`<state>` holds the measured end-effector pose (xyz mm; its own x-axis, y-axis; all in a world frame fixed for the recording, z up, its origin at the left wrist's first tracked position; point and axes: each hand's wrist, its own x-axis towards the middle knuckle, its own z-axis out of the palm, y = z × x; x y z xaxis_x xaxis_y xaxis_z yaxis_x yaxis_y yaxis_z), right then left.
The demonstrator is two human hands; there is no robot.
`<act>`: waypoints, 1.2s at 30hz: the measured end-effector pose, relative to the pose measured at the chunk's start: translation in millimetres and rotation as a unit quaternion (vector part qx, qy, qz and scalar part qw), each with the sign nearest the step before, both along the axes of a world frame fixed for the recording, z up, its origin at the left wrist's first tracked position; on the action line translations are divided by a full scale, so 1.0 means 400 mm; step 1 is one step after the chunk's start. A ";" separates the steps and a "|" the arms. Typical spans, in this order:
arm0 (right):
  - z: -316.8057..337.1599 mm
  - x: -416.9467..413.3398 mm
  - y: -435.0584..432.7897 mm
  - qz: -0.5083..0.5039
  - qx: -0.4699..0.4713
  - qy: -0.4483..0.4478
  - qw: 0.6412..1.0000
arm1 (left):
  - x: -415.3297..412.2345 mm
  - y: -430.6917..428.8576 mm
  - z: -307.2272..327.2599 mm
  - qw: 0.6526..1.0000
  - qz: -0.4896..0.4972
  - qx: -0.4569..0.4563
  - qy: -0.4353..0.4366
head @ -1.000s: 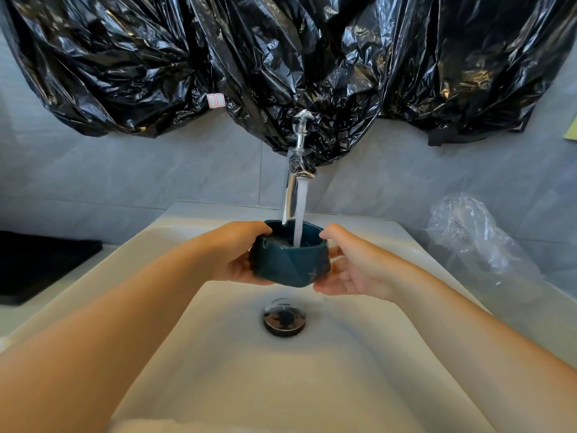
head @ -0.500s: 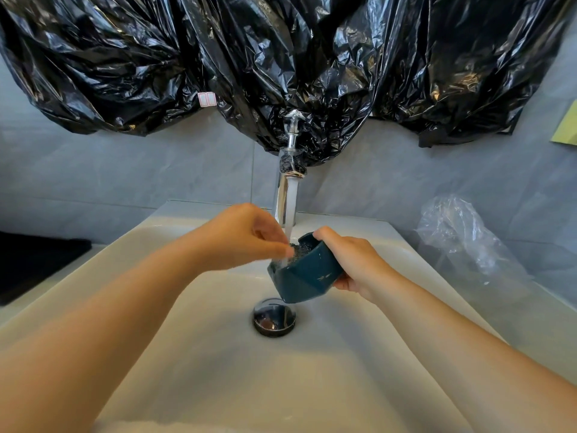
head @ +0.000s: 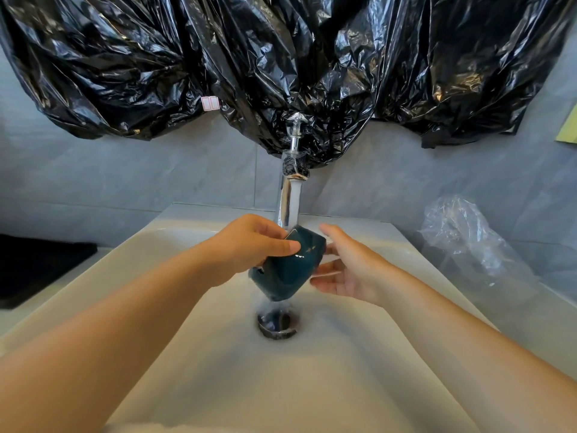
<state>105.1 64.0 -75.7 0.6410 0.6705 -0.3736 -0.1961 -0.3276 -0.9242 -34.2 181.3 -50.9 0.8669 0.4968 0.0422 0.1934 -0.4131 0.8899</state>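
A small dark teal bowl (head: 288, 270) hangs tilted over the white sink (head: 218, 370), under the running chrome tap (head: 288, 201). Water spills from the bowl down toward the drain (head: 277, 323). My left hand (head: 249, 245) grips the bowl's upper rim, thumb across its outer wall. My right hand (head: 346, 267) is beside the bowl on the right, fingers straight and spread, its fingertips at the bowl's side; whether they touch is unclear.
Black plastic sheeting (head: 281, 64) hangs over the grey tiled wall above the tap. A crumpled clear plastic bag (head: 468, 245) lies on the counter at the right. A black flat object (head: 37, 270) sits left of the sink.
The bowl went from upright under the stream, to tipped in my right hand, to my left hand's grip. My right hand let go and opened. Water now pours out of the bowl.
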 end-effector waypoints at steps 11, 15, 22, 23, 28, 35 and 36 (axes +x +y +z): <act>-0.007 -0.023 -0.003 0.098 0.148 0.231 0.957 | 0.006 0.013 0.009 0.993 -0.025 -0.096 -0.059; -0.008 -0.027 -0.002 0.073 0.115 0.151 0.979 | 0.008 0.023 0.009 0.991 -0.030 -0.122 -0.034; -0.019 -0.041 0.008 0.096 0.119 -0.044 0.987 | 0.011 0.035 0.009 0.968 0.042 -0.246 -0.029; -0.020 -0.042 0.010 0.098 0.125 -0.048 0.986 | 0.010 0.033 0.010 0.963 0.040 -0.262 -0.034; -0.011 -0.030 0.010 0.109 0.157 0.061 0.980 | 0.011 0.020 0.013 0.967 0.025 -0.244 -0.071; -0.002 -0.039 -0.001 0.098 0.178 0.188 0.961 | 0.015 0.013 0.016 0.983 0.003 -0.162 -0.085; -0.002 -0.039 0.000 0.089 0.187 0.173 0.963 | 0.014 0.013 0.018 0.986 0.007 -0.149 -0.081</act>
